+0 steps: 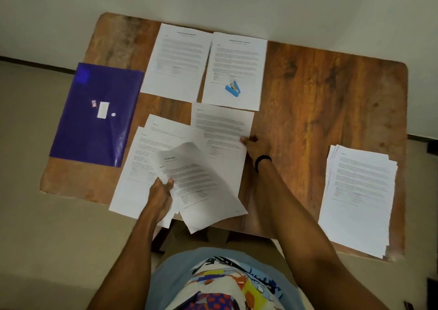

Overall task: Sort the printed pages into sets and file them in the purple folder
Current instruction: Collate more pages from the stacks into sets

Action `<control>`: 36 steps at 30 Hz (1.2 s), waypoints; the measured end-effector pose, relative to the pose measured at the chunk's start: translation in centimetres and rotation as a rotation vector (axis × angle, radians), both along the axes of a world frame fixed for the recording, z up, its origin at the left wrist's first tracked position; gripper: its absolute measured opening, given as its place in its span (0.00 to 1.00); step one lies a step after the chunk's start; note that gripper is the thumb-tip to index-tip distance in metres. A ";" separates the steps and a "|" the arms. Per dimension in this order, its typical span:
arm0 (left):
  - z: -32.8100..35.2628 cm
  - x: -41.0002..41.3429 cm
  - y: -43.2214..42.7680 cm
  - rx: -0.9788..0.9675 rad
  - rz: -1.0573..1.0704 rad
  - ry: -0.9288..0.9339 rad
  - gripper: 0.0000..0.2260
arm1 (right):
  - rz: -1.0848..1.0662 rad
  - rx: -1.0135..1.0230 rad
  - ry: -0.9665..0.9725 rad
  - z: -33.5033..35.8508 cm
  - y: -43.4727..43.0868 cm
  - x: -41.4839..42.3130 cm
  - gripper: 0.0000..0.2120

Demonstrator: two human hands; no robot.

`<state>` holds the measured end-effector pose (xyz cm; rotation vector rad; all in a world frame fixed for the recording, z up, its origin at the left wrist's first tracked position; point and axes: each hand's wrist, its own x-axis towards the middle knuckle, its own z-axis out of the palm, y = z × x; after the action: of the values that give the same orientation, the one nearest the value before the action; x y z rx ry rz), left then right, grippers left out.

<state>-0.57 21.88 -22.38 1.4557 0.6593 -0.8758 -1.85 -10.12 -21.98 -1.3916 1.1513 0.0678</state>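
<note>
Wears a light blue T-shirt (175, 269) with a busy printed graphic (237, 283) across the front: white ground, black sketch-like lines, patches of yellow, orange and blue, and lower down a purple area dotted with red-orange spots. Carries a plain, narrow black wristband (262, 161), smooth and snug, round the right wrist. Shows the left forearm (135, 245) and the right forearm (296, 215) bare along their whole visible length.
</note>
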 end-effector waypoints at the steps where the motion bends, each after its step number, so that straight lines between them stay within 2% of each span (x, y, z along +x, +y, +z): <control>1: -0.1 0.1 0.0 0.004 -0.009 0.001 0.15 | -0.030 0.014 0.012 0.3 -1.0 -0.7 0.07; 9: 1.6 0.4 -1.8 0.096 -0.038 -0.049 0.10 | -0.084 0.185 -0.011 0.5 -5.7 -3.5 0.08; 13: 4.5 0.8 -4.9 0.235 -0.255 -0.305 0.04 | -0.061 0.077 -0.042 1.7 -6.7 -4.8 0.05; 15: 6.0 0.9 -7.6 0.189 -0.336 -0.381 0.05 | -0.042 -0.046 -0.032 2.1 -7.8 -6.0 0.06; 17: 6.7 1.0 -10.4 0.074 -0.339 -0.350 0.08 | -0.006 -0.098 -0.028 2.1 -9.0 -7.5 0.04; 18: 6.5 1.1 -11.7 0.014 -0.349 -0.325 0.10 | -0.008 -0.072 -0.039 2.2 -9.5 -8.2 0.04; 20: 5.9 1.1 -13.8 -0.067 -0.421 -0.320 0.13 | -0.031 0.020 -0.069 2.6 -9.9 -9.6 0.09; 24: 1.9 0.8 -16.4 -0.066 -0.533 -0.302 0.21 | 0.035 0.132 -0.105 4.3 -9.2 -11.6 0.12; 27: 4.9 0.0 -18.6 0.026 -0.565 -0.372 0.17 | 0.067 0.226 -0.128 4.8 -9.3 -12.5 0.19; 30: 5.9 -0.9 -19.7 0.158 -0.571 -0.427 0.15 | 0.061 0.362 -0.164 6.1 -8.9 -12.9 0.18; 33: 6.2 -1.5 -19.8 0.148 -0.593 -0.460 0.13 | 0.115 0.343 -0.195 6.6 -8.0 -12.9 0.14; 36: 6.3 -1.9 -20.1 0.144 -0.633 -0.495 0.10 | 0.166 0.318 -0.180 6.1 -7.6 -13.0 0.18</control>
<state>-2.45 1.74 -16.04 1.9647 -0.1291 -0.8952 -14.87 -17.76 -15.90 -1.1802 0.8339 0.2299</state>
